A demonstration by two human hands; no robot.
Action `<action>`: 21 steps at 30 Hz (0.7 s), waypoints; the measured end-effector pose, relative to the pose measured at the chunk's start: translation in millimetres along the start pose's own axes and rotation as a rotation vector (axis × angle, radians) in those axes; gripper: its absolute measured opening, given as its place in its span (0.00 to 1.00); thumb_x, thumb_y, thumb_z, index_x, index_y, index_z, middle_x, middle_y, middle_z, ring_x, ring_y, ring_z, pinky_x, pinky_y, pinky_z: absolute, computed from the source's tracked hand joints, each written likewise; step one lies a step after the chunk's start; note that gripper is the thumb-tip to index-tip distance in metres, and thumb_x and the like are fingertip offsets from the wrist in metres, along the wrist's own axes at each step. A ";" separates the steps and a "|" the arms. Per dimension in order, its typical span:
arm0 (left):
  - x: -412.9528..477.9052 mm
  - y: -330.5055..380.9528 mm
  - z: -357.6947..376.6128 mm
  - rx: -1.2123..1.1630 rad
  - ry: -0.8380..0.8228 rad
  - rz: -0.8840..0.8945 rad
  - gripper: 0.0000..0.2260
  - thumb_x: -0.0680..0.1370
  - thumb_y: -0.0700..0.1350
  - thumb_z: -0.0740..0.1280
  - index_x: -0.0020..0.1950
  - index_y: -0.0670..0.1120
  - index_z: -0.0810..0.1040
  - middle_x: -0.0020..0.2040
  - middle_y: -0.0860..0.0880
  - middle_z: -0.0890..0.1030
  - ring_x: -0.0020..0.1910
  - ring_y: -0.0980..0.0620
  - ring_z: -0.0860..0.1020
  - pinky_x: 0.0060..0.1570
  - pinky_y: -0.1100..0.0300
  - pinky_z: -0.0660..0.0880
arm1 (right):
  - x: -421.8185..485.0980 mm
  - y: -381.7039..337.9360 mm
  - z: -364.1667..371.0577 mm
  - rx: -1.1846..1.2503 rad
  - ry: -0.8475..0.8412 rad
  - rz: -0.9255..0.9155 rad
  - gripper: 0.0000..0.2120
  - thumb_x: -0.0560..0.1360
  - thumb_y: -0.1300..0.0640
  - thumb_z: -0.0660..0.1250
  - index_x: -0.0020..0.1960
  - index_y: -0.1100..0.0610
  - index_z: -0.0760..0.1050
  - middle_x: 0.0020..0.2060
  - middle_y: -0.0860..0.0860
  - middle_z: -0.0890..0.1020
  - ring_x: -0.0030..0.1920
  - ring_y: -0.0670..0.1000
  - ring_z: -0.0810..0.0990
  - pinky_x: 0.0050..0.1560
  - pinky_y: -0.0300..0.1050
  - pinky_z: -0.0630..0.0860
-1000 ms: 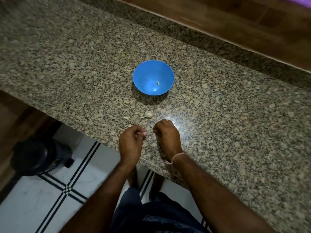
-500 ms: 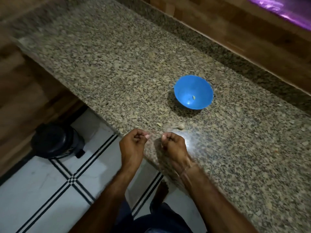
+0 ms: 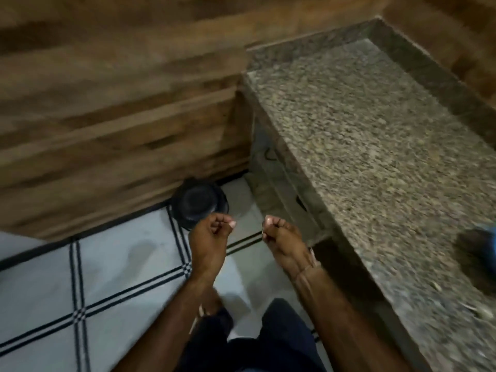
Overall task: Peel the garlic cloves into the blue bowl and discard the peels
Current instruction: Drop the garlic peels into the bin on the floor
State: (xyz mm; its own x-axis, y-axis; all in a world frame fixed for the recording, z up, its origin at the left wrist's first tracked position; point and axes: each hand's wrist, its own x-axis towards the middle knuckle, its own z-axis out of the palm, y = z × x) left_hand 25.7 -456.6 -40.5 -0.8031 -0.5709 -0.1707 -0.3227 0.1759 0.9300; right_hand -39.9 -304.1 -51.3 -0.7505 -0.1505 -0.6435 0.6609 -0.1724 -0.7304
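Observation:
Both my hands hang over the tiled floor, left of the counter's edge. My left hand (image 3: 212,232) has its fingers curled with thumb and fingertips pinched together; what it pinches is hidden. My right hand (image 3: 279,234) is curled the same way, and a thin pale sliver of garlic peel (image 3: 263,233) shows between its fingers. A round black bin (image 3: 200,204) stands on the floor just beyond my left hand, with its lid down. Only a blurred sliver of the blue bowl (image 3: 489,247) shows at the right edge, on the granite counter (image 3: 375,162).
A wood-panelled wall (image 3: 112,116) runs behind the bin and meets the counter's end. The floor is white tile with black stripes (image 3: 80,304). My legs and one foot (image 3: 212,304) are below my arms. The frame is motion-blurred.
My view has swung left and down. Both curled hands have left the counter top and now hang over the floor near the black bin. The bowl has slid to the right edge.

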 end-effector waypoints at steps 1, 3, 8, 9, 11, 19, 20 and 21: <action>11.7 -2.8 -17.0 0.006 0.030 -0.002 0.11 0.77 0.37 0.74 0.40 0.53 0.82 0.39 0.57 0.85 0.40 0.63 0.82 0.46 0.66 0.77 | 6.0 0.6 18.2 -0.001 -0.016 0.017 0.14 0.83 0.71 0.62 0.42 0.59 0.75 0.33 0.52 0.75 0.31 0.45 0.74 0.34 0.34 0.76; 35.7 -9.3 -51.2 0.021 0.104 -0.010 0.11 0.76 0.37 0.75 0.40 0.52 0.82 0.39 0.58 0.84 0.39 0.64 0.81 0.45 0.70 0.75 | 17.2 -1.2 57.6 -0.033 -0.051 0.044 0.15 0.83 0.72 0.60 0.42 0.59 0.75 0.33 0.51 0.75 0.31 0.45 0.74 0.34 0.34 0.76; 78.6 -24.9 -102.1 0.015 0.195 -0.053 0.08 0.76 0.37 0.75 0.42 0.49 0.83 0.39 0.57 0.84 0.39 0.67 0.81 0.44 0.76 0.72 | 48.6 -10.0 131.0 -0.117 -0.116 0.052 0.16 0.83 0.72 0.61 0.41 0.57 0.77 0.26 0.46 0.79 0.30 0.43 0.75 0.36 0.34 0.77; 85.4 -28.7 -109.4 0.013 0.206 -0.058 0.08 0.76 0.36 0.75 0.42 0.49 0.83 0.40 0.57 0.84 0.39 0.67 0.81 0.44 0.77 0.72 | 56.3 -9.7 143.6 -0.131 -0.130 0.053 0.16 0.83 0.71 0.62 0.41 0.57 0.77 0.27 0.46 0.79 0.31 0.43 0.76 0.38 0.35 0.77; 97.2 -32.5 -120.4 0.008 0.229 -0.071 0.09 0.76 0.36 0.75 0.42 0.49 0.83 0.40 0.57 0.84 0.40 0.66 0.81 0.44 0.77 0.72 | 71.5 -9.2 164.9 -0.139 -0.158 0.053 0.15 0.83 0.71 0.62 0.41 0.57 0.76 0.32 0.49 0.80 0.35 0.45 0.76 0.41 0.37 0.78; 173.2 -70.8 -133.3 0.019 0.276 -0.219 0.02 0.77 0.40 0.74 0.47 0.46 0.84 0.41 0.57 0.84 0.42 0.67 0.81 0.45 0.74 0.73 | 154.3 13.8 211.9 -0.170 -0.128 0.244 0.11 0.81 0.72 0.64 0.46 0.60 0.80 0.36 0.53 0.79 0.36 0.47 0.77 0.41 0.39 0.79; 184.1 -83.5 -129.2 0.030 0.263 -0.245 0.02 0.78 0.40 0.74 0.46 0.46 0.84 0.41 0.57 0.84 0.42 0.67 0.80 0.45 0.72 0.73 | 167.4 22.1 211.3 -0.203 -0.120 0.274 0.11 0.81 0.72 0.63 0.46 0.61 0.80 0.35 0.53 0.79 0.35 0.48 0.76 0.41 0.40 0.79; 191.4 -96.2 -125.1 0.046 0.249 -0.271 0.02 0.77 0.40 0.74 0.46 0.46 0.84 0.41 0.57 0.84 0.41 0.67 0.80 0.45 0.73 0.72 | 177.3 30.6 209.1 -0.231 -0.119 0.301 0.12 0.81 0.73 0.62 0.45 0.61 0.79 0.35 0.54 0.78 0.35 0.48 0.75 0.40 0.40 0.78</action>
State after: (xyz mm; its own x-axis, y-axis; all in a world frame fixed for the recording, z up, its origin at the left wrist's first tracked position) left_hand -34.3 -683.1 -121.9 -0.5407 -0.7783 -0.3192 -0.5339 0.0243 0.8452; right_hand -152.9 -539.6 -139.9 -0.5090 -0.2752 -0.8156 0.8240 0.1181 -0.5542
